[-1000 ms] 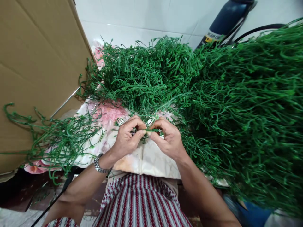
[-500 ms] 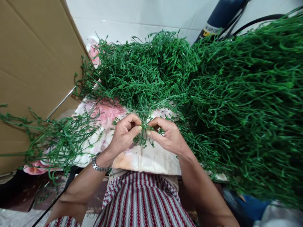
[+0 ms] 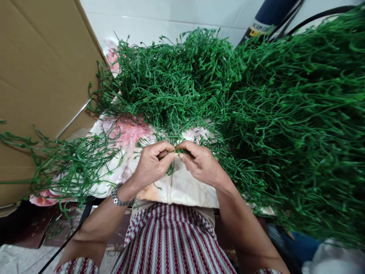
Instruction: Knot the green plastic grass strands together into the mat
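Observation:
Both hands meet at the middle of the flower-printed cloth (image 3: pixel 185 186). My left hand (image 3: pixel 154 161), with a metal bracelet at the wrist, pinches thin green stems (image 3: pixel 170 168) between thumb and forefinger. My right hand (image 3: pixel 199 163) is closed in a pinch on the same stems, its fingertips touching those of the left. The exact join between the fingertips is hidden. Just beyond the hands rises a thick heap of green stems (image 3: pixel 176 80) with small bud-like tips. They look like artificial plant stems, though I cannot be certain.
A far larger mass of green stems (image 3: pixel 302 125) fills the right side. A looser bunch (image 3: pixel 76 163) lies at the left against a cardboard sheet (image 3: pixel 42 68), beside a thin metal rod (image 3: pixel 73 118). At the back, a dark blue cylinder (image 3: pixel 272 17) with cables leans by the white tiled wall (image 3: pixel 159 30).
My hands have come together, closing the small gap between their fingertips. Fewer stem ends hang below them now, and a small piece shows on the cloth near my left hand.

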{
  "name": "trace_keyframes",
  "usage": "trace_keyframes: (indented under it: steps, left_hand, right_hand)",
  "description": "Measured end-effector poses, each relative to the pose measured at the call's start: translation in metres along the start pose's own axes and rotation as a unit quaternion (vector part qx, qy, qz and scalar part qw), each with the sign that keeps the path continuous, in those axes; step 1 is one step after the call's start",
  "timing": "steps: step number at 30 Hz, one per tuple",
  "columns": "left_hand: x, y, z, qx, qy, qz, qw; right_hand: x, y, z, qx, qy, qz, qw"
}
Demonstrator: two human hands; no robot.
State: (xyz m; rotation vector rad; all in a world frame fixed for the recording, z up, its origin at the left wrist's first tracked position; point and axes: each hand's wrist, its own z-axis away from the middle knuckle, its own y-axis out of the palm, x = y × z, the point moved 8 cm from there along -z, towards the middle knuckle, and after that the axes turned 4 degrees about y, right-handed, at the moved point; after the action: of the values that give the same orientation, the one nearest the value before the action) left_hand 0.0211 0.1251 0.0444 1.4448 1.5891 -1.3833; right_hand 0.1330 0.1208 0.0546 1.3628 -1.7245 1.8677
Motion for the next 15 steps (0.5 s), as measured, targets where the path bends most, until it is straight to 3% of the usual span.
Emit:
trace_keyframes:
  steps: [7, 15]
  left_hand:
    - [-0.007, -0.004, -0.001, -0.019, 0.071, -0.068, 0.995]
    - [-0.007, -0.005, -0.002, 0.016, 0.022, 0.038, 0.999]
  right_hand:
    - [0.001, 0.003, 0.002, 0.006, 0.013, 0.109, 0.994]
    - [0.011, -0.005, 0.008, 0.000, -0.024, -0.019, 1.000]
